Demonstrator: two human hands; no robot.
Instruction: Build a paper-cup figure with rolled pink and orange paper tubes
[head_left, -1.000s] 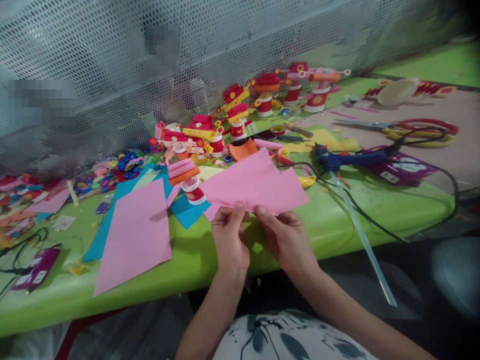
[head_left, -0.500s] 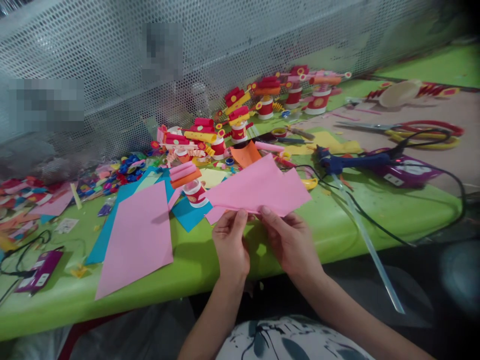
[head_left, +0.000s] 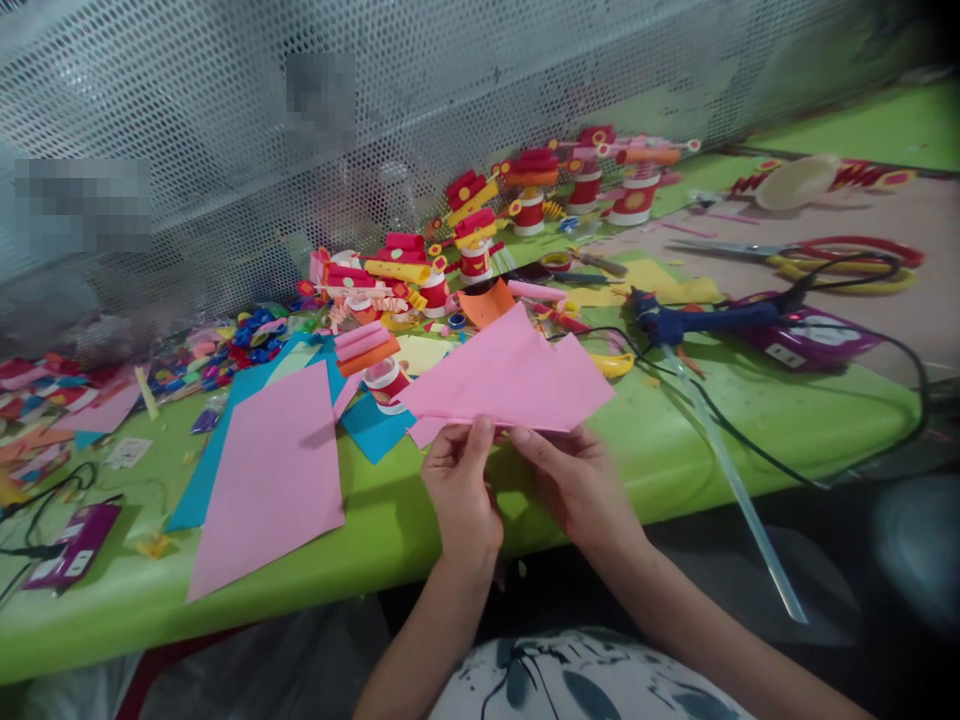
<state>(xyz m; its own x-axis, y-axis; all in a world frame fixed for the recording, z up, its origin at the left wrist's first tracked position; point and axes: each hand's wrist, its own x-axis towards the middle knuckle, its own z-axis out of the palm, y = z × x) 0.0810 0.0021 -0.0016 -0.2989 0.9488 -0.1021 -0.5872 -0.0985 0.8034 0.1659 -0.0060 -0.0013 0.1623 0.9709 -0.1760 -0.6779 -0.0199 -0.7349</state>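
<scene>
Both my hands pinch the near edge of a pink paper sheet [head_left: 510, 375], which has a narrow fold along that edge and a notch in its far side. My left hand [head_left: 461, 490] presses the fold with its thumb on top. Close to its right, my right hand [head_left: 581, 480] grips the same edge, thumb on top and fingers beneath. Just beyond the sheet's left end stands a small red-and-white paper cup [head_left: 386, 385] with rolled paper beside it. A larger pink sheet [head_left: 274, 475] lies flat to the left, over blue paper [head_left: 196, 490].
A blue glue gun [head_left: 697, 322] with a long clear stick and cable rests at right, near large scissors [head_left: 825, 262]. Finished paper-cup figures [head_left: 529, 210] line a perforated metal screen [head_left: 450, 100]. Purple power boxes [head_left: 75, 545] and colourful scraps lie on the green table [head_left: 360, 560].
My right thumb has slid slightly left along the folded edge, closer to my left hand. The pink sheet has shifted a little to the left.
</scene>
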